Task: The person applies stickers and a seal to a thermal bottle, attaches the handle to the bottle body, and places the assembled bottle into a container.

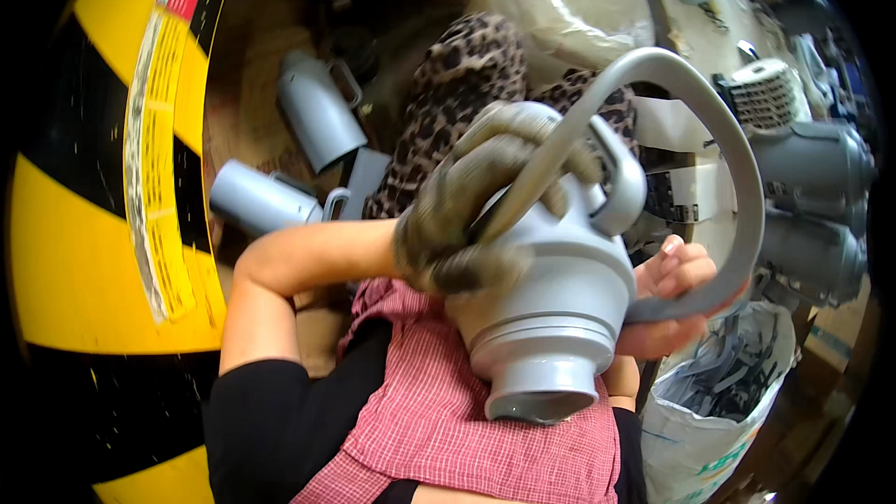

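A grey plastic pipe-like part (560, 285) with a stepped, open round mouth is tilted in front of my chest, mouth toward me. It has a small moulded handle (621, 177) on its far side. My left hand (490, 196), in a worn grey-brown glove, is closed over the part's upper left side. A large flat grey band (742, 159) arches from under the left glove over to the right. My bare right hand (672, 294) has curled fingers where the band's right end comes down beside the part; its palm is partly hidden by the band.
Grey jug-like parts with handles, one (317, 112) and another (261, 196), lie on cardboard at left. More grey parts (812, 177) are stacked at right. A white bag (667, 420) of grey scraps stands at lower right. A yellow-black striped surface (75, 252) borders the left.
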Tool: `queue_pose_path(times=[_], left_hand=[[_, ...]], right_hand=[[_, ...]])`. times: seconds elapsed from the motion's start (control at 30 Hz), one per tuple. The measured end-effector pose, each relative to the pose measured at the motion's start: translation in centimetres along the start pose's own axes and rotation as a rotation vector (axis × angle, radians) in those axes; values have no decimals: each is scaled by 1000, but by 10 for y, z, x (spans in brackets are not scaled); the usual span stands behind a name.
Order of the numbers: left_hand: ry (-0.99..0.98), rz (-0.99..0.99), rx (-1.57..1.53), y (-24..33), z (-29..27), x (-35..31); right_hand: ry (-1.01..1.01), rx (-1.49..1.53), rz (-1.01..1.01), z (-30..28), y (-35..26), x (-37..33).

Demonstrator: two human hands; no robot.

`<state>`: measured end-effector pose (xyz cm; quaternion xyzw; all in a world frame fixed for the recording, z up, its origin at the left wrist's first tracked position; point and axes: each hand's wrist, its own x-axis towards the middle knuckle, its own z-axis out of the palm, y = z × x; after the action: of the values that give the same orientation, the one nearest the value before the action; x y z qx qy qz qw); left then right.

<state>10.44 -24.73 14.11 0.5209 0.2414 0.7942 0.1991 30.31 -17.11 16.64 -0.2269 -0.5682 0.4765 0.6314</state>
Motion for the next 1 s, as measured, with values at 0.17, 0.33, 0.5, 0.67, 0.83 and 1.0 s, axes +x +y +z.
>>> queue_pose_path(times=[0.17,0.33,0.5,0.67,0.83,1.0], left_hand=[[-644,-15,-205,-46,-59,44],[-362,329,7,-56,-33,169],[-651,431,1205,-100,-46,140],[-326,-11,1235,-112,-101,26],[236,-393,879,-140,-105,-17],[200,-429,985,-132,-124,-29]], right_hand=[[-113,550,4,16,38,76],[-617,-151,291,2,121,166],[-41,422,588,-128,123,160],[426,191,-11,-215,-22,163],[551,-125,-431,-283,-6,226],[867,-770,-560,-323,59,300]])
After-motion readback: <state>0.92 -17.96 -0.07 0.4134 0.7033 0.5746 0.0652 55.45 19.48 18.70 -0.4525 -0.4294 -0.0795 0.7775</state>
